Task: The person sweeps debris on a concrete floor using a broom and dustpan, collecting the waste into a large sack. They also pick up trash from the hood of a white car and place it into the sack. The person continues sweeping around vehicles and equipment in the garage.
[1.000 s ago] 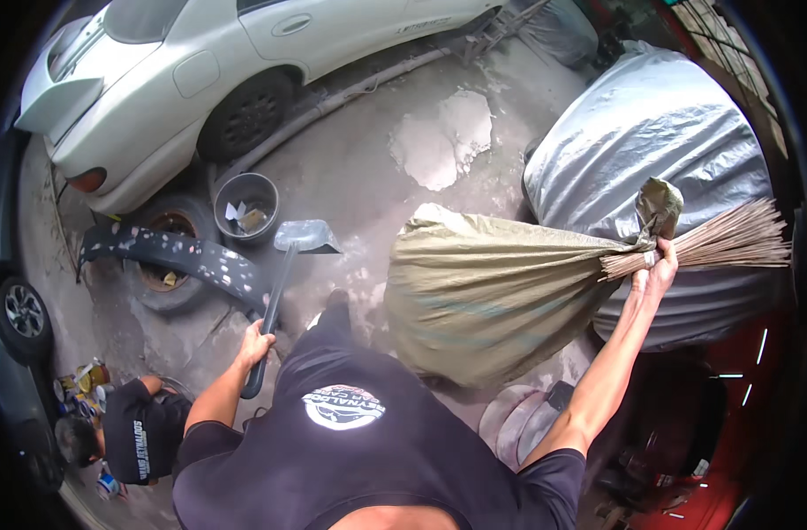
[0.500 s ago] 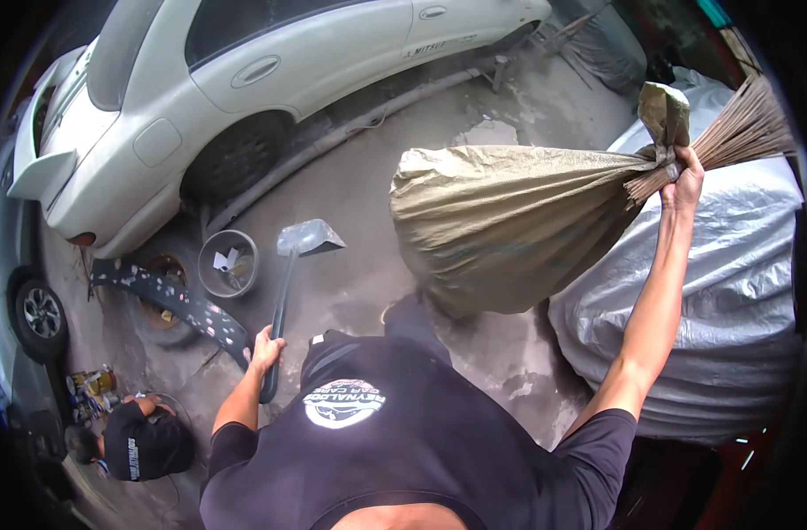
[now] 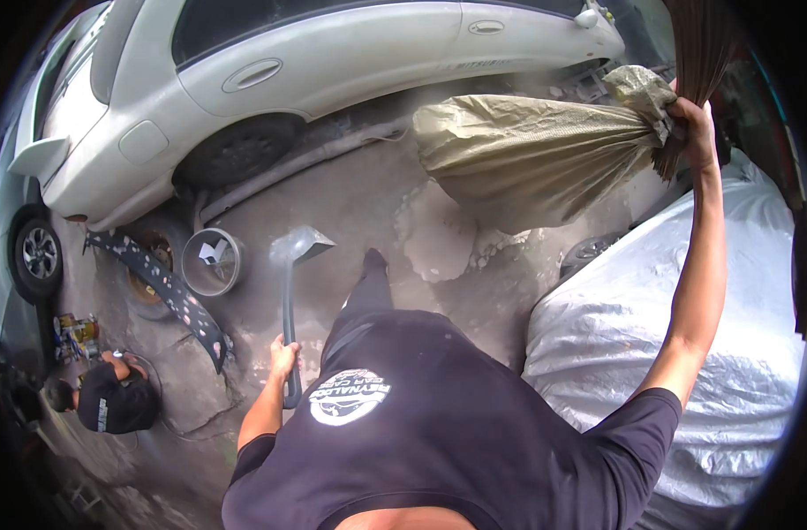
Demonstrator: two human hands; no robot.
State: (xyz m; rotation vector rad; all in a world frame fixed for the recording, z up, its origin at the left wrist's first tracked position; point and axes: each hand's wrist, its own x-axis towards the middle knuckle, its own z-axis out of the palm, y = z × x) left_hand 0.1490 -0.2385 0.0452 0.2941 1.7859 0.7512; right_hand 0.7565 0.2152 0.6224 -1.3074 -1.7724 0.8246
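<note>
Fingers (image 3: 683,108) of the right hand (image 3: 699,132) are clenched around the twisted neck of an olive sack (image 3: 527,150) and a stick broom (image 3: 704,44); the sack's body extends leftward from the fist, the broom's bristles forward. Right arm: reaching well forward and out to the right, elbow slightly bent. The left hand (image 3: 284,355) grips the handle of a long-handled dustpan (image 3: 289,252), its pan ahead of the knuckles, the handle's end behind them. Left forearm: forward, lower left. Outward: a bucket (image 3: 205,282) left of the pan, a white car (image 3: 143,97) beyond, a silver cover (image 3: 668,309) beside the right arm.
</note>
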